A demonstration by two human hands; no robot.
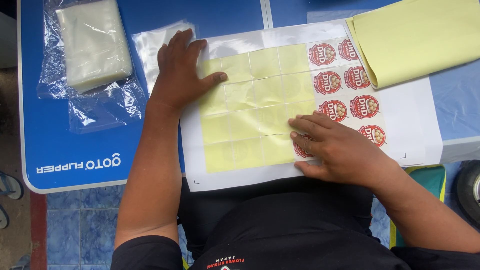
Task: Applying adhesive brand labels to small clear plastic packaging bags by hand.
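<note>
A white sticker sheet [410, 120] lies on a blue table [75, 150]. Its left part shows yellow backing squares [250, 115] where stickers are gone; round red stickers [327, 82] remain on the right part. My left hand [180, 70] lies flat with fingers apart on the sheet's upper left corner, thumb on a yellow square. My right hand [335, 145] rests on the sheet's lower middle, fingertips on a red sticker at the edge of the yellow area. Whether it is lifting that sticker is hidden by the fingers.
A stack of clear plastic bags [95, 42] in a wrapper sits at the table's upper left, with loose clear bags [152, 45] beside my left hand. Yellow backing sheets [415, 37] lie at upper right. The table's front edge runs near my body; blue floor tiles lie below.
</note>
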